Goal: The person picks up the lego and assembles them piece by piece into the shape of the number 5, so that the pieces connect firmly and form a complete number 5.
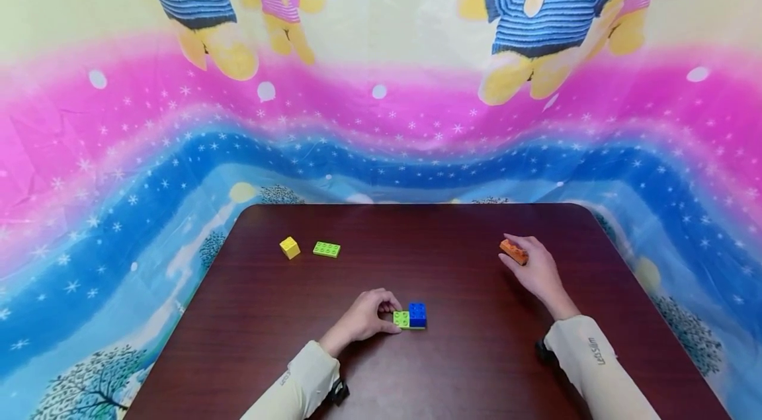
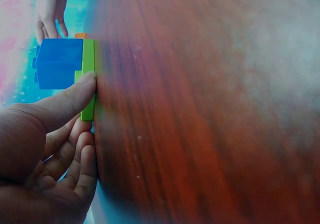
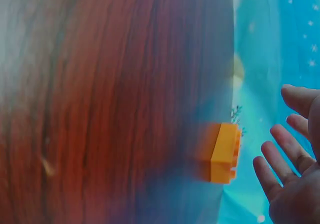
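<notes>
Near the middle of the table, my left hand (image 1: 364, 315) holds the left end of a light green building plate (image 1: 401, 319). A blue brick (image 1: 417, 314) is attached on the plate's right half. In the left wrist view the thumb (image 2: 75, 96) presses the plate's edge, with the other fingers at its far end. Over on the right, my right hand (image 1: 538, 271) hovers around an orange brick (image 1: 514, 252), thumb and fingers spread. From the right wrist view, a gap separates the fingers (image 3: 280, 159) from the orange brick, which rests on the table with its studs up.
A yellow brick (image 1: 290, 247) and another light green plate (image 1: 327, 249) lie toward the table's back left. The dark wooden table (image 1: 452, 367) ends at a patterned cloth (image 1: 381, 142) hanging behind and along its sides.
</notes>
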The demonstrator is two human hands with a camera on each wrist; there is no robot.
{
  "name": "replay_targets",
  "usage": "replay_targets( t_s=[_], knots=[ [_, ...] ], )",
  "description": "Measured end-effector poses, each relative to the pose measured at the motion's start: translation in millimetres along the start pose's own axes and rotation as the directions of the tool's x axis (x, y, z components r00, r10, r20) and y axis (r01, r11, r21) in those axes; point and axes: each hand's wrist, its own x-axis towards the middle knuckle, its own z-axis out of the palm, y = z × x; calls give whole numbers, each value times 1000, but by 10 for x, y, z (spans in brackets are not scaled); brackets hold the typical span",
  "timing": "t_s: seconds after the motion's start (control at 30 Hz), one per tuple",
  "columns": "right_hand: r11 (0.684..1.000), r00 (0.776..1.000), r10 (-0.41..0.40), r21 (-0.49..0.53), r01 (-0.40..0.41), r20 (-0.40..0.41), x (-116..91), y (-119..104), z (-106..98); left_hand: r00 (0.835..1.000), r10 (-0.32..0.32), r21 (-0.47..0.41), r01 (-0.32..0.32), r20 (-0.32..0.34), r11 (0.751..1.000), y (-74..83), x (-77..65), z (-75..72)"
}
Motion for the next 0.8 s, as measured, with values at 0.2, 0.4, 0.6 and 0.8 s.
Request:
replay_targets(
  t_s=[0.2, 0.4, 0.6, 0.8],
  knots=[
    [998, 998, 60, -1, -60, 5, 30, 151, -19, 1000, 2, -3, -2, -6, 1000, 19, -8, -1],
    [991, 989, 131, -3, -131, 64, 46, 250, -32, 1000, 6, 3, -6, -8, 1000, 29, -18, 10],
    [983, 977, 184, -16, -183, 107, 28, 298, -41, 1000, 2, -1, -2, -3, 1000, 27, -23, 14],
    [983, 980, 181, -27, -179, 85, 28, 323, -33, 1000, 20, -14, -21, -9, 1000, 38, -21, 2]
  ],
)
